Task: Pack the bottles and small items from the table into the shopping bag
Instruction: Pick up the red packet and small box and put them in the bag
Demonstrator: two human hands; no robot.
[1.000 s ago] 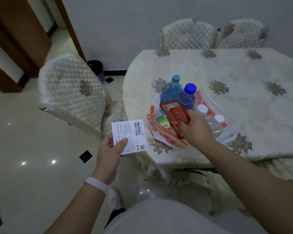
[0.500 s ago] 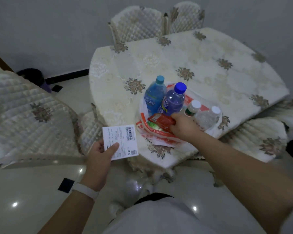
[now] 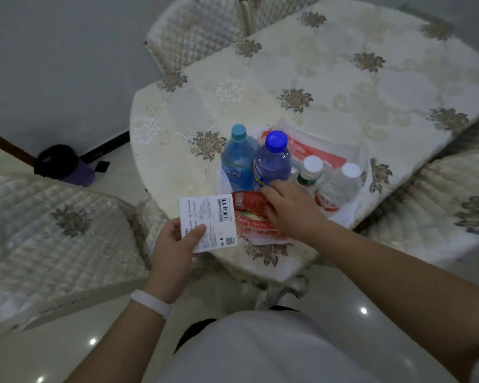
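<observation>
Your left hand (image 3: 174, 246) pinches a flat barcoded card (image 3: 208, 217); your right hand (image 3: 288, 211) grips a crinkly red packet (image 3: 246, 201) in the plastic bag (image 3: 329, 153).

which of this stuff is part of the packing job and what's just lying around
For the job: shopping bag; light-blue bottle; dark-blue-capped bottle; green-label bottle; clear bottle; red packet, in the right hand; white barcoded pack, in the left hand.
Lying about: quilted chair; dark bin on the floor; white wristband.
</observation>
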